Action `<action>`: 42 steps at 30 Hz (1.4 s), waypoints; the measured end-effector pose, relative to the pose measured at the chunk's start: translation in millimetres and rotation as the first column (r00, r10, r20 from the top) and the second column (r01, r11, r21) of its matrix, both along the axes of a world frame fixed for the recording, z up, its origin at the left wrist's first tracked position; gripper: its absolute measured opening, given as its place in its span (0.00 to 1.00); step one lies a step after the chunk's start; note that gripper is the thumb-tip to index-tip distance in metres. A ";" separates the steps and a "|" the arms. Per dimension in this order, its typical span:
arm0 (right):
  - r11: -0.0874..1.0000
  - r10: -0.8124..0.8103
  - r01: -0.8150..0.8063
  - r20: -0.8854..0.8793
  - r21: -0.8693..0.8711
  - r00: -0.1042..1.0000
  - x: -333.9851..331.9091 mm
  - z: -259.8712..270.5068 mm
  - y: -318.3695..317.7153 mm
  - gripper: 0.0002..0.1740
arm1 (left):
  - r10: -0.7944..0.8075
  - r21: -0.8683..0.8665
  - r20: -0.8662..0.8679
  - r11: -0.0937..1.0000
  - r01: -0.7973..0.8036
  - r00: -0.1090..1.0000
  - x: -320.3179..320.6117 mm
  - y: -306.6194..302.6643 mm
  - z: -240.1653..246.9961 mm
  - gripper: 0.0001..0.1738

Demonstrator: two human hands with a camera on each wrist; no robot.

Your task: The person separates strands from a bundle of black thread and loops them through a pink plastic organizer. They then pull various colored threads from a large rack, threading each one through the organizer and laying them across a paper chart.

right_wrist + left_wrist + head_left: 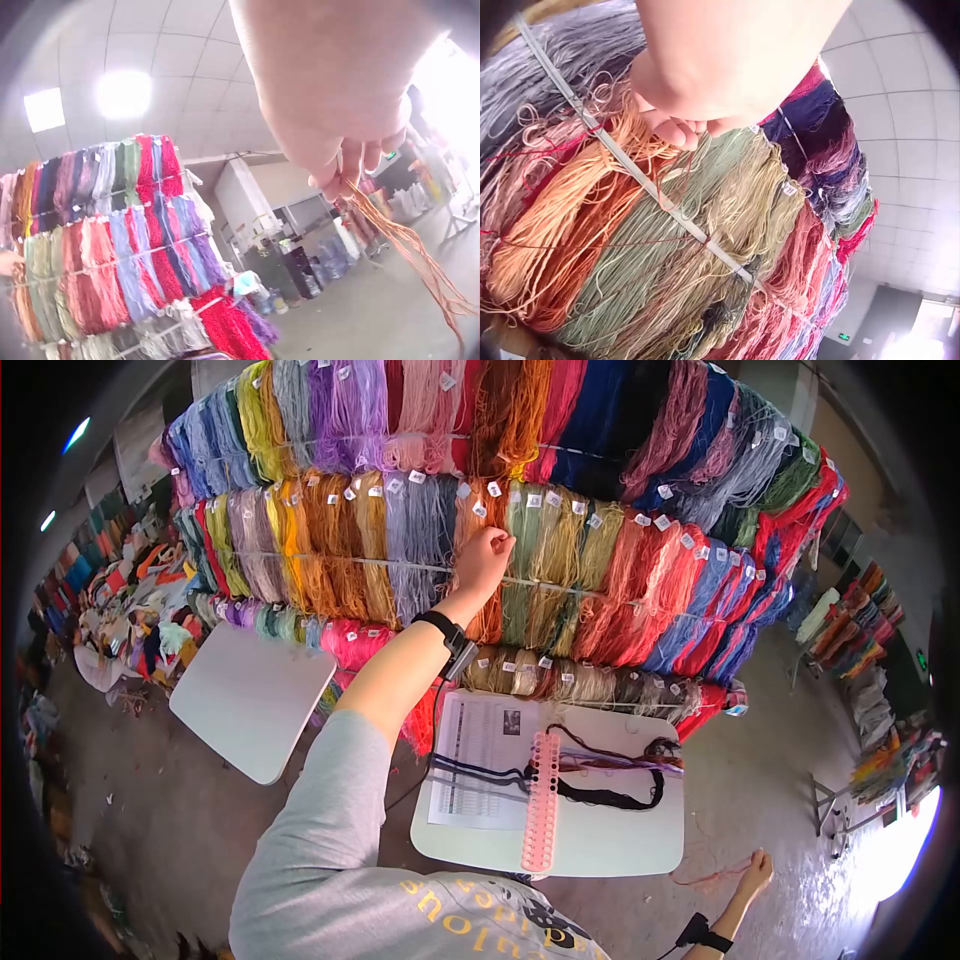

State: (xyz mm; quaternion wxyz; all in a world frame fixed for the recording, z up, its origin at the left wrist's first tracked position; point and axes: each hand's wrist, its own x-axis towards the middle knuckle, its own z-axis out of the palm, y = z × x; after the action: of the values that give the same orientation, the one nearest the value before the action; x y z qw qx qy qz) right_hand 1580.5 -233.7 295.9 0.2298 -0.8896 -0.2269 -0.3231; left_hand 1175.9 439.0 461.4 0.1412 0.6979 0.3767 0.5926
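My left hand [487, 560] is up at the middle row of the thread rack, fingers curled at the top of the orange skein [562, 217]. A thin orange strand hangs from its fingertips in the left wrist view. The sage green skein [641, 247] hangs just beside it. Out to the right and low, away from the rack, my right hand [758, 875] pinches a small bunch of orange-brown threads [401, 236]. Their loose ends trail from the fingertips in the right wrist view.
A white board [620, 850] below the rack carries a printed sheet [480, 725], a pink perforated thread holder [541, 800] and dark thread bundles [610, 797]. Another white board [250, 700] stands at left. Pale cords [667, 206] cross the hanging skeins. Farther racks [850, 615] stand at right.
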 end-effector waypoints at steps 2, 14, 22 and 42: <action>0.936 0.266 -0.138 -0.395 0.324 0.879 -14.3 21.3 30.3 0.16 | 0.002 -0.026 0.016 1.000 -0.001 1.000 3.9 -0.8 4.1 0.13; 0.590 0.802 -0.412 -0.450 0.694 0.392 -134.9 104.8 192.0 0.12 | -0.072 -0.034 0.059 0.997 0.074 0.996 -18.6 -4.8 -8.0 0.12; 0.490 0.858 -0.434 -0.506 0.756 0.087 -184.5 107.4 218.8 0.11 | 0.040 -0.131 0.044 0.991 -0.034 0.998 6.8 9.1 11.3 0.14; 0.305 0.722 -0.503 -0.541 0.808 -0.431 -301.6 127.0 308.0 0.14 | -0.444 0.010 -0.573 0.837 0.548 0.689 -63.2 -301.1 -56.6 0.05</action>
State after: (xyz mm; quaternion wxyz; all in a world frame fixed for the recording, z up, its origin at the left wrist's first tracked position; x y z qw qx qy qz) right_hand 1278.9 74.4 422.9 0.5276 -0.5133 -0.4680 0.4891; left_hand 1112.7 137.9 404.8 0.1186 0.9229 0.1421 0.3377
